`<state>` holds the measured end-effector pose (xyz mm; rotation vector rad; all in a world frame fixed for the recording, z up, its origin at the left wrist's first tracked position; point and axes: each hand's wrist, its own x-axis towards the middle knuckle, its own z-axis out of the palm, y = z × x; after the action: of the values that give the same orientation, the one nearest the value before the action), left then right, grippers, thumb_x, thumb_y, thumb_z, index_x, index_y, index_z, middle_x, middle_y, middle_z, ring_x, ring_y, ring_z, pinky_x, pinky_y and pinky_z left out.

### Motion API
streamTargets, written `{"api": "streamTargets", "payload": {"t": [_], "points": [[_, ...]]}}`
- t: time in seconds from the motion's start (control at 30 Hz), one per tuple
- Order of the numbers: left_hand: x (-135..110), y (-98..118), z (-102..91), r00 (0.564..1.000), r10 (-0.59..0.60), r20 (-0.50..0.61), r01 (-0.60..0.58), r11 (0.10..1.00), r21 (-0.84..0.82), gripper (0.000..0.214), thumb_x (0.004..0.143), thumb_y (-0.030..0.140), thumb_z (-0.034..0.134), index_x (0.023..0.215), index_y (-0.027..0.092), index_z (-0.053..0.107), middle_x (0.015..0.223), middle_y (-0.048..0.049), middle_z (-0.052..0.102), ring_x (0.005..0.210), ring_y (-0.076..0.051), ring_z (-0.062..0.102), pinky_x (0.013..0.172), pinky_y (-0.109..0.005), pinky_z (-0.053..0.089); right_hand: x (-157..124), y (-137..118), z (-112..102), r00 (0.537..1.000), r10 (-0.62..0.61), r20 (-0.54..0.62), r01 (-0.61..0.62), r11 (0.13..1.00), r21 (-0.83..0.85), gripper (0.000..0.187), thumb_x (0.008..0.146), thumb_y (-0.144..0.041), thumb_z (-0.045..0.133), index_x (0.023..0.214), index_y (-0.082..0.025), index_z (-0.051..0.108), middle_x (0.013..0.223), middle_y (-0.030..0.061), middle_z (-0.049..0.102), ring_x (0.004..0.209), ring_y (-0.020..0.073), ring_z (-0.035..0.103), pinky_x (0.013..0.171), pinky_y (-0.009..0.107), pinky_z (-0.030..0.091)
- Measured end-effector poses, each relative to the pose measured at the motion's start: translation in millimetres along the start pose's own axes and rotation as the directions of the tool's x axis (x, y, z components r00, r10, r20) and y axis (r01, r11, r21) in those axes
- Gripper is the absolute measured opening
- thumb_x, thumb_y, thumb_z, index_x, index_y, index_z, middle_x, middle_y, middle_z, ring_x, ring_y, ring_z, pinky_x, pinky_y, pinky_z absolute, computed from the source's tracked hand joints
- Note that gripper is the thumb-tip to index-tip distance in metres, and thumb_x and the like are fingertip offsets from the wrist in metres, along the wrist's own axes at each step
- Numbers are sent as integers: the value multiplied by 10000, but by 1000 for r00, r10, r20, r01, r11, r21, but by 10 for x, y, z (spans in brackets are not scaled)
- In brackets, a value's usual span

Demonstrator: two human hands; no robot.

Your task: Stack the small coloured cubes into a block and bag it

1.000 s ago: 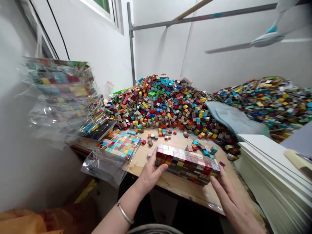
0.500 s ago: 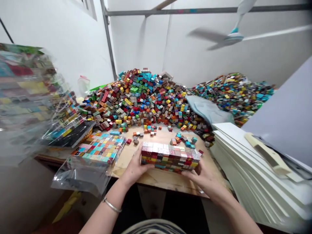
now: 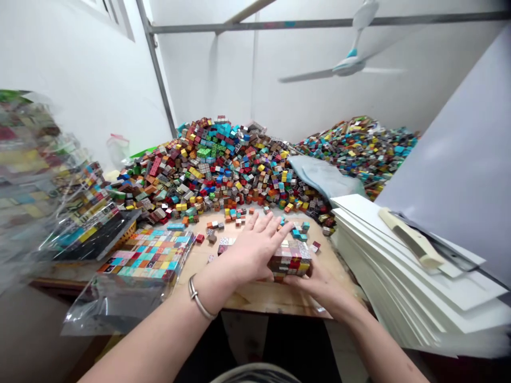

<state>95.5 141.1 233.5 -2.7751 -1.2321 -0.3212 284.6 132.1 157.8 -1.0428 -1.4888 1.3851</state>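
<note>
Where it shows, the block (image 3: pixel 290 260) is multicoloured.

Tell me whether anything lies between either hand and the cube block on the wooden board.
Nothing visible does. The left hand lies flat on the cube block; the right hand touches its near right corner.

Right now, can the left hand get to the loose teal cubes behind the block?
Probably yes: the left hand lies flat on the block, close to the teal cubes, with nothing between.

A wooden table (image 3: pixel 249 293) bears a cube heap (image 3: pixel 215 165), bagged cubes (image 3: pixel 147 255) and a cube block (image 3: pixel 293 259).
</note>
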Motion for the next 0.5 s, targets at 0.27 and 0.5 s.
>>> {"api": "streamTargets", "payload": {"t": [0.27,0.5], "points": [[103,-6,82,993,6,116,-3,1000,-25,1066,564,378,794,1422,167,197,1256,-130,557,1214,-324,437,1097,-537,178,77,-21,-23,999,35,-10,-35,998,-44,858,621,-312,759,1362,-206,339,1181,86,624,1042,264,600,923,433,473],[117,-61,148,990,57,127,-46,995,-89,802,686,252,692,1380,163,300,1215,-115,580,1132,-287,513,1088,-539,207,126,110,-63,1000,-27,6,27,999,-40,707,634,-322,759,1258,-183,457,1117,79,652,973,251,619,866,416,497]]}}
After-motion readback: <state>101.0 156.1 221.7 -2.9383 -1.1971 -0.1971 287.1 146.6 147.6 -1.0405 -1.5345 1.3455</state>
